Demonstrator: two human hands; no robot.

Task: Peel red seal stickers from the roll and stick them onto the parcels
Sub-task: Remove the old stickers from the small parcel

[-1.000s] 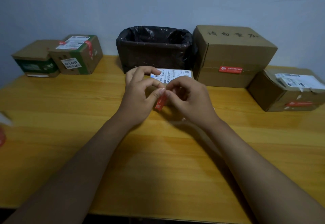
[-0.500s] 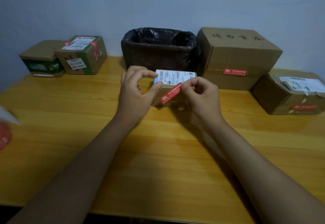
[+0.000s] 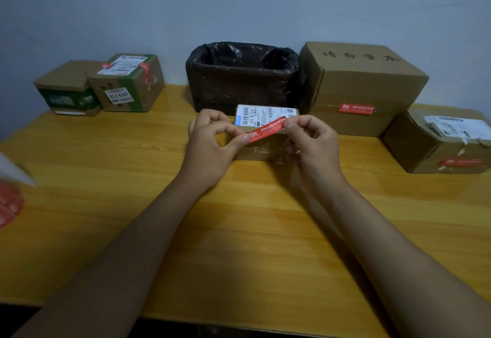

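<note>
A red seal sticker (image 3: 267, 129) with white print is stretched between both hands. My left hand (image 3: 212, 149) pinches its lower left end, and my right hand (image 3: 312, 146) pinches its upper right end. The sticker hangs tilted just in front of a small brown parcel (image 3: 261, 149) with a white shipping label on top, at the middle of the wooden table (image 3: 239, 231). The roll of red stickers (image 3: 9, 205) lies blurred at the far left edge.
A bin lined with a black bag (image 3: 243, 77) stands behind the small parcel. A large box (image 3: 358, 85) and a tilted box (image 3: 441, 143) on the right each carry a red sticker. Two boxes (image 3: 106, 85) sit at the back left.
The hands have pulled apart and risen, and the sticker went from bunched between the fingers to stretched out flat in front of the small parcel.
</note>
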